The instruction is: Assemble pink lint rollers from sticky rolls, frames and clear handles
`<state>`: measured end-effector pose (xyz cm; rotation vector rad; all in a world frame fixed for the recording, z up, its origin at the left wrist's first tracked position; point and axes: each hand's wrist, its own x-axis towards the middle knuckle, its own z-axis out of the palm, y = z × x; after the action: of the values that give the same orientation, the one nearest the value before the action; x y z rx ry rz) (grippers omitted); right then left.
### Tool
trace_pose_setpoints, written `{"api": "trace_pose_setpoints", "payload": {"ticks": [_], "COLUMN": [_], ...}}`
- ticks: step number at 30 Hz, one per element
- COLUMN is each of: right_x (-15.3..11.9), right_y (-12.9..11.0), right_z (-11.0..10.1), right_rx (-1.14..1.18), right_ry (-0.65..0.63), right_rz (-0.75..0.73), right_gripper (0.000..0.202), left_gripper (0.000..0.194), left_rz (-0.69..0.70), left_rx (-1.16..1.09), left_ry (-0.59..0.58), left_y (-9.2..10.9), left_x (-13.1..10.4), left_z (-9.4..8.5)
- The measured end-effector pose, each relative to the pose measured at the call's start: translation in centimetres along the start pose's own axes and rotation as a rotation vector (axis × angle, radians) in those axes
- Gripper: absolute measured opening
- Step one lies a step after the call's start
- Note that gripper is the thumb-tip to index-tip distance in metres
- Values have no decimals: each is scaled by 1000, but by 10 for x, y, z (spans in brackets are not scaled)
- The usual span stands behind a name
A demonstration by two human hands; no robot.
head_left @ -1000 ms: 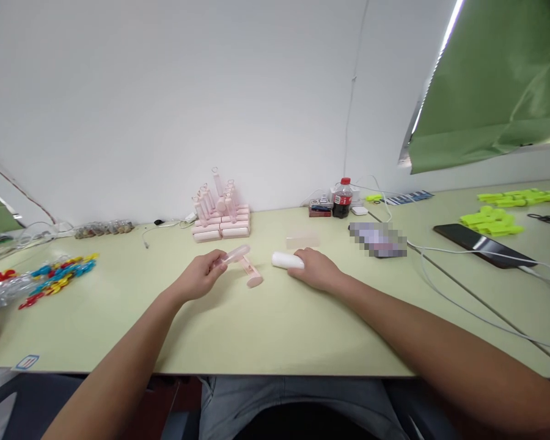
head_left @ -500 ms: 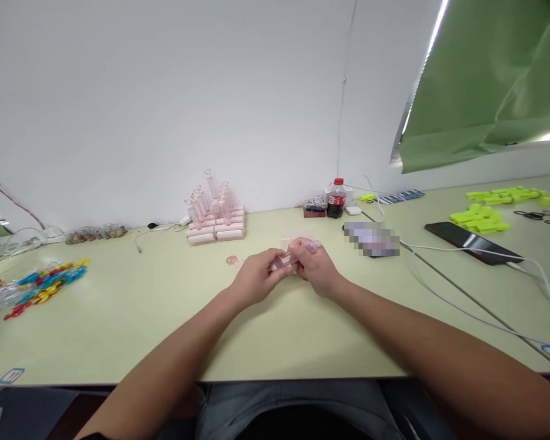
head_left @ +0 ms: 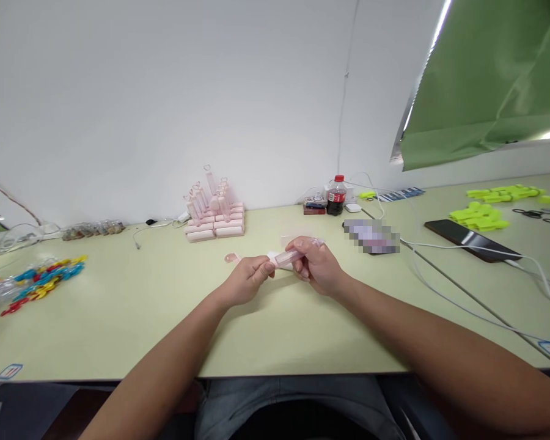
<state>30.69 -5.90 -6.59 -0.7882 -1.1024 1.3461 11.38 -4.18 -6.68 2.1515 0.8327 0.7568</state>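
Observation:
Above the table's middle, my right hand [head_left: 319, 264] is closed around a pink clear tube [head_left: 288, 258]. My left hand [head_left: 247, 280] pinches with thumb and fingers at the tube's left end; what lies under the fingertips is hidden. A small white piece [head_left: 271, 255] shows behind that end, and I cannot tell whether it is attached. On the table just beyond my left hand lies a small pink piece [head_left: 230, 258]. Behind my hands, several similar heart-topped pink tubes [head_left: 209, 181] stand around a stack of pink-and-white blocks [head_left: 229, 229].
Toward the back right stand a cola bottle [head_left: 336, 195] and a small box [head_left: 314, 209]. A blurred-out phone-like item [head_left: 372, 236], a black phone [head_left: 472, 240], white cables [head_left: 444, 247] and neon-yellow strips [head_left: 479, 217] lie on the right. Colourful plastic pieces [head_left: 46, 281] lie at left.
My left hand has shifted slightly left and down along the tube to its end. More of the tube now shows between my hands, and the white piece has come into view.

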Motion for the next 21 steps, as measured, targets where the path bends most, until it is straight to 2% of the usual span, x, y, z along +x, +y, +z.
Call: {"api": "trace_pose_setpoints", "payload": {"ticks": [3, 5, 7, 9, 11, 14, 17, 19, 21], "right_x": [-3, -4, -1, 3, 9, 17, 29, 41, 61], "right_y": [-5, -12, -22, -31, -33, -23, -8, 0, 6], "right_z": [2, 1, -5, -13, -20, -21, -6, 10, 29], "right_rx": [15, 32, 57, 59, -8, -153, -301, -420, -585], "right_ry": [-37, -30, 37, 122, 159, 167, 125, 56, -23], "right_rz": [2, -10, -61, -155, -228, -181, -100, -101, -178], "right_gripper": [29, 30, 31, 31, 30, 32, 31, 26, 21], "left_gripper": [59, 60, 61, 59, 52, 37, 37, 35, 31], "left_rz": [-61, -114, -143, -159, -189, -318, -576, -738, -851], "left_rx": [-235, -398, -510, -508, -360, -36, 323, 536, 664], "left_ry": [-61, -56, 55, 245, 426, 558, 529, 437, 337], "left_y": [-1, -2, -3, -5, -7, -14, -32, -48, -64], "left_x": [1, 2, 3, 3, 0, -10, -23, -28, -29], "left_z": [2, -1, -12, -33, -63, -108, -139, -149, -153]}}
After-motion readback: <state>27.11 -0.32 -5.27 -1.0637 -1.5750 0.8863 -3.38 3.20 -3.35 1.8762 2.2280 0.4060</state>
